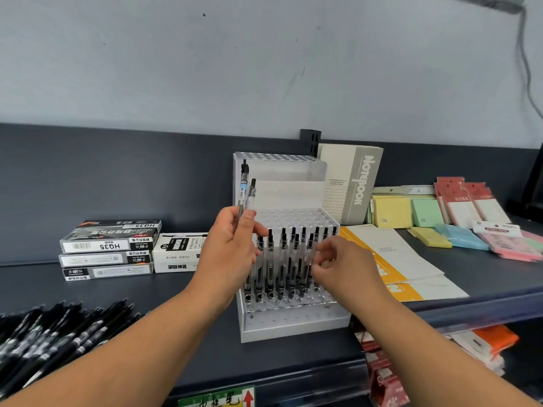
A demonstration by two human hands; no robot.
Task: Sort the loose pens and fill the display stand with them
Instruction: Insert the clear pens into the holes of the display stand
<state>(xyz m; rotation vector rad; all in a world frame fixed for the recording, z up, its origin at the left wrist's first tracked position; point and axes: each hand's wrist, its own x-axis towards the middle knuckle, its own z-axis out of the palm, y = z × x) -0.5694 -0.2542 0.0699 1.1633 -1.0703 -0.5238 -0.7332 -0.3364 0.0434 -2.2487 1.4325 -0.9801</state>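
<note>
A clear acrylic display stand (293, 324) with stepped tiers of holes sits on the dark shelf in the middle. Several clear-barrelled black pens (282, 259) stand upright in its lower tier. My left hand (229, 248) is raised at the stand's left side, shut on two clear pens (245, 189) that point upward. At the right end of the pen row, my right hand (340, 265) pinches the barrel of a standing pen (309, 254). A pile of loose black pens (58, 333) lies at the lower left.
Stacked pen boxes (108, 248) and a white box (179, 251) lie left of the stand. A notebook (349, 183) leans behind it; yellow-and-white pads (396, 259) and coloured sticky notes (440, 224) fill the right. The shelf edge (470, 309) runs below, with packets underneath.
</note>
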